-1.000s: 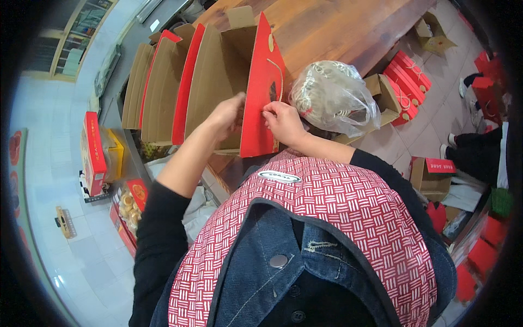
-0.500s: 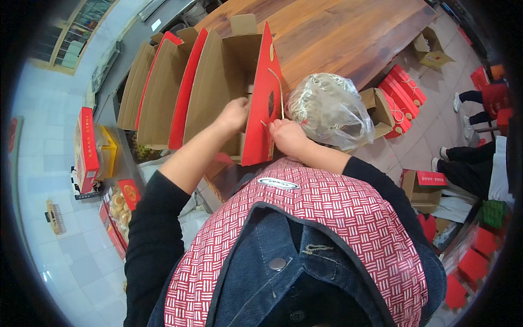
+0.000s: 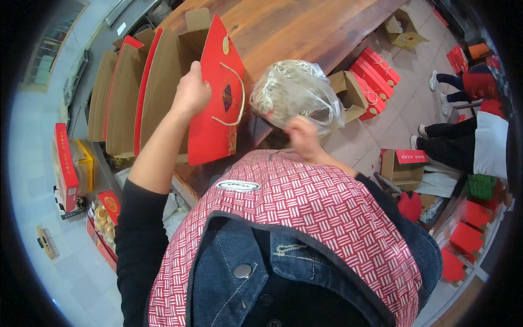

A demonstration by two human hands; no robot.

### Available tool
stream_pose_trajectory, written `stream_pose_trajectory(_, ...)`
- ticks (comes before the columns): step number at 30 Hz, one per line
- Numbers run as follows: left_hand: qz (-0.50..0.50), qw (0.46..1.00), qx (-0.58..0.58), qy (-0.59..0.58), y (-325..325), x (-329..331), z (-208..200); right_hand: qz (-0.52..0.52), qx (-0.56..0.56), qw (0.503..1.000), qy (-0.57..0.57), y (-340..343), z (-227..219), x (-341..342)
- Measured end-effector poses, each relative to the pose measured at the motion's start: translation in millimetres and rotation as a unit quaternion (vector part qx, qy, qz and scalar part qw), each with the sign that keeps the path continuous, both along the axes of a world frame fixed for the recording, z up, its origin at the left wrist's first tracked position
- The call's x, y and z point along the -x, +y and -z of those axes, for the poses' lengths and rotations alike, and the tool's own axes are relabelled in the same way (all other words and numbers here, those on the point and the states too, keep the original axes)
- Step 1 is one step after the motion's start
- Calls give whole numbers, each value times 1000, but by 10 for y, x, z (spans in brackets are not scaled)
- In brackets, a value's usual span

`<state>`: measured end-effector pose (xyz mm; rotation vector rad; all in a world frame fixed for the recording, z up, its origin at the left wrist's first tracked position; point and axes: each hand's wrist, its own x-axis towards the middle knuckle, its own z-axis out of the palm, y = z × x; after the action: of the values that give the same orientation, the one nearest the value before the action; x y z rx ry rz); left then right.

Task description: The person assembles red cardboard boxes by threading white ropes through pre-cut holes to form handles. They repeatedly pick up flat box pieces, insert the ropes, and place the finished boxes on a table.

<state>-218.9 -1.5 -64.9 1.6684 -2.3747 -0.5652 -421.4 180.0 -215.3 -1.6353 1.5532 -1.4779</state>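
An open carton with a red front panel [image 3: 210, 125] stands at the table's near edge. A cream cord handle [image 3: 241, 103] loops from that panel, both of its ends at the panel face. My left hand [image 3: 192, 91] is closed over the panel's edge, the thumb on its red side and the fingertips out of sight. My right hand [image 3: 305, 137], smeared by motion, is off the carton, in front of a clear plastic bag [image 3: 321, 103] full of cream cords [image 3: 291, 82]. Its fingers look curled, but whether they touch the bag or hold anything is unclear.
More open cartons [image 3: 122, 98] stand in a row on the left. A wooden table [image 3: 272, 27] stretches away behind. Finished red boxes with cords [image 3: 376, 73] and an open carton [image 3: 348, 95] sit beyond the bag. Other people's legs [image 3: 447, 141] show at the right.
My right hand has left the cord and the red panel and moved right toward the bag. My left hand has come from inside the carton to its panel edge. The view has shifted.
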Motion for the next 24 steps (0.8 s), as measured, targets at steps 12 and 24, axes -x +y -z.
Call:
stream_pose_trajectory(12,3,999,42,-33,106,223,5,168,-393,902,65,-928,1226,798)
stream_pose_trajectory(24,-43,998,-36,-42,252,414,-176,213,-279,853,-386,-2651,121,819)
